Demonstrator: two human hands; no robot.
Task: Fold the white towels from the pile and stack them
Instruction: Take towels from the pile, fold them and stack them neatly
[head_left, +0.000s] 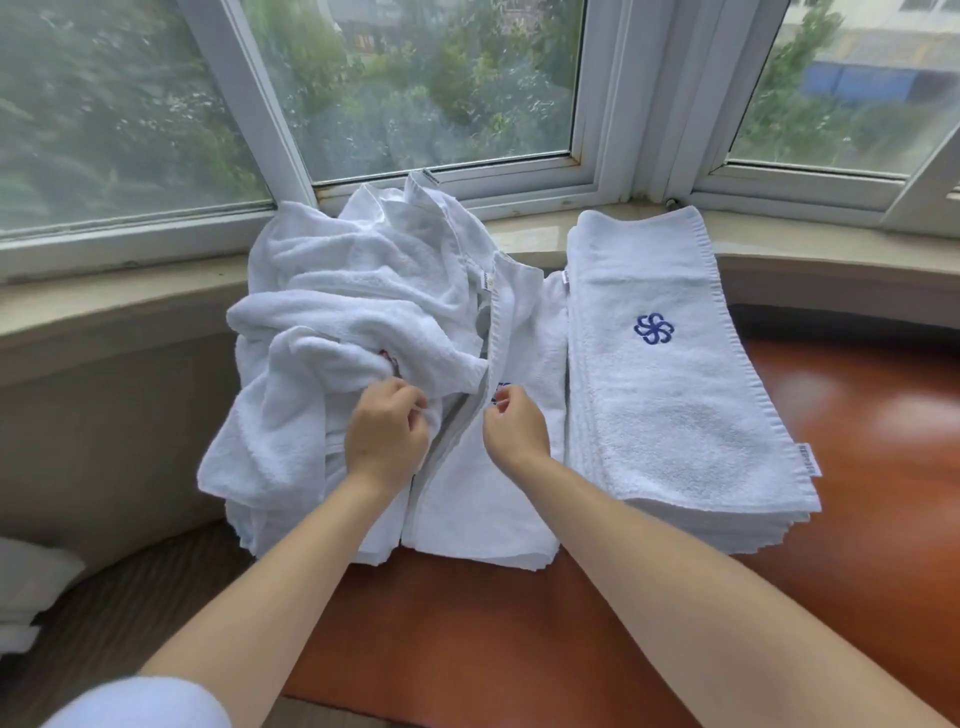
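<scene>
A rumpled pile of white towels (343, 317) lies at the left on the reddish-brown table (519, 623), reaching up to the window sill. A neat stack of folded white towels (670, 415) with a blue flower logo on top stands at the right. Between them lies a flat white towel (483, 493), its hemmed edge running up the middle. My left hand (387, 431) pinches towel cloth at the pile's near edge. My right hand (514, 428), fingers curled, pinches the flat towel's cloth by its partly hidden blue logo.
A curved stone window sill (779, 244) and white window frames run behind the towels. More white cloth (26, 587) lies low at the far left on the striped floor. Bare table surface extends to the right and toward me.
</scene>
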